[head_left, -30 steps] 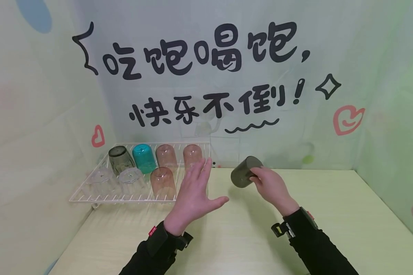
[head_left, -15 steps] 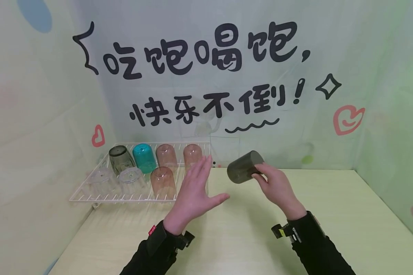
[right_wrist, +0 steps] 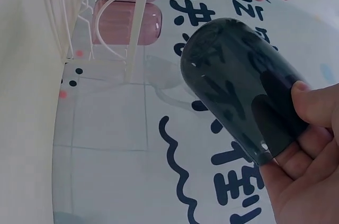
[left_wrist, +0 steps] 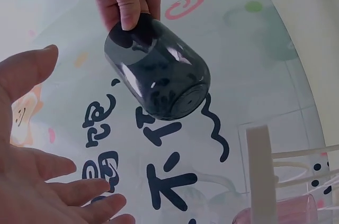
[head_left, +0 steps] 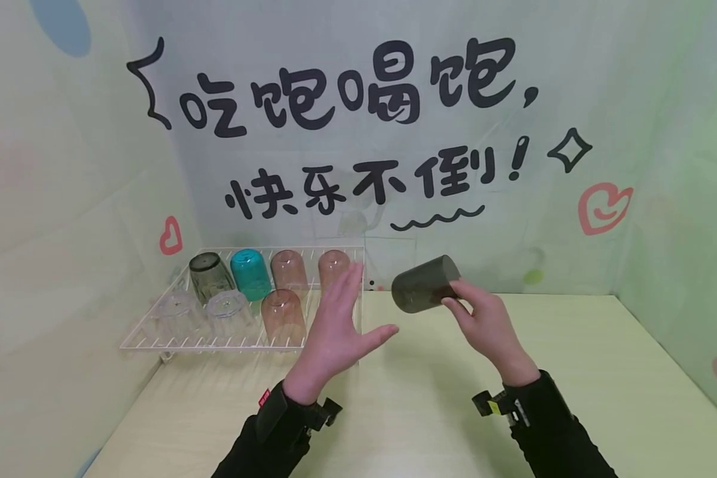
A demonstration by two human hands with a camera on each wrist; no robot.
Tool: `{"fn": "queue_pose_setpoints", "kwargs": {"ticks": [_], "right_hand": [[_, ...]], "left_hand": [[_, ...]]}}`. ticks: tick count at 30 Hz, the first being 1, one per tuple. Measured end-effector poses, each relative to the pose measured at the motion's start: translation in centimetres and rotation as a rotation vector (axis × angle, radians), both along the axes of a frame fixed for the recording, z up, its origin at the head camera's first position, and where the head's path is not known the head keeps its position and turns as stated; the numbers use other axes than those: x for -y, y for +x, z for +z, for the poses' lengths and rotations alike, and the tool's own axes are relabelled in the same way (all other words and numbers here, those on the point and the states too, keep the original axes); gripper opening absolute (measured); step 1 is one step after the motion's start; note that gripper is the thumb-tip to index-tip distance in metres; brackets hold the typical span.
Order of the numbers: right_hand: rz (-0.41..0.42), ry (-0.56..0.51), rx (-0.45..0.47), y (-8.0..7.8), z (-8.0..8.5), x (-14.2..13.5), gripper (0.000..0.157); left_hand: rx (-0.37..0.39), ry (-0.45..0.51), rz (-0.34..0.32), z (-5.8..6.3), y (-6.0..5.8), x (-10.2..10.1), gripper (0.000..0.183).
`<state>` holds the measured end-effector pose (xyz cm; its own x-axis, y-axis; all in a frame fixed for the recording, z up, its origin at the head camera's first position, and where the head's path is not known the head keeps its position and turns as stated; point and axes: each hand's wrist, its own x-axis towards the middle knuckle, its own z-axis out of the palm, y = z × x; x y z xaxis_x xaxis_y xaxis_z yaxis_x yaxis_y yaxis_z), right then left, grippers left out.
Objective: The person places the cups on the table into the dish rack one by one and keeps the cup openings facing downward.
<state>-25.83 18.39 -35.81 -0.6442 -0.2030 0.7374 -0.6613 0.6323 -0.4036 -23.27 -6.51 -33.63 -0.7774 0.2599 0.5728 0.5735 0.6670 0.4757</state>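
My right hand (head_left: 486,325) pinches a dark grey see-through cup (head_left: 424,285) by its rim, thumb on one side and fingers on the other. The cup is tilted, its base pointing left and its mouth towards the right palm. In the right wrist view the same cup (right_wrist: 238,86) fills the middle, clear of the table. My left hand (head_left: 334,328) is held up with fingers straight and thumb spread, holding nothing. It overlaps the right end of the rack in the head view. In the left wrist view the left hand (left_wrist: 42,176) is apart from the cup.
A white wire rack (head_left: 215,346) stands at the left, raised over the pale table (head_left: 603,398). Upside-down cups sit on it: a dark grey one (head_left: 210,279), a turquoise one (head_left: 251,275), clear ones and pink ones (head_left: 283,318). A printed cloth hangs behind.
The held cup has risen slightly and tipped closer to lying sideways. My right hand has shifted a little right with it. My left hand has moved up slightly, still spread.
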Motion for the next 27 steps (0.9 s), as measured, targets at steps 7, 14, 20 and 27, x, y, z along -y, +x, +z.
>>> {"fn": "queue_pose_setpoints", "kwargs": {"ticks": [7, 14, 20, 27], "right_hand": [[0.041, -0.130, 0.103, 0.5, 0.6, 0.2, 0.020], [0.097, -0.182, 0.122, 1.0, 1.0, 0.4, 0.026], [0.132, -0.215, 0.119, 1.4, 1.1, 1.0, 0.028], [0.162, -0.239, 0.120, 2.0, 1.4, 1.5, 0.030]], "left_hand": [[-0.058, 0.059, -0.020, 0.4, -0.3, -0.2, 0.097], [-0.018, 0.096, -0.018, 0.7, -0.2, -0.4, 0.097], [0.009, 0.131, -0.009, 0.7, -0.1, -0.6, 0.096], [0.036, 0.167, -0.009, 0.7, -0.1, -0.8, 0.096]]}}
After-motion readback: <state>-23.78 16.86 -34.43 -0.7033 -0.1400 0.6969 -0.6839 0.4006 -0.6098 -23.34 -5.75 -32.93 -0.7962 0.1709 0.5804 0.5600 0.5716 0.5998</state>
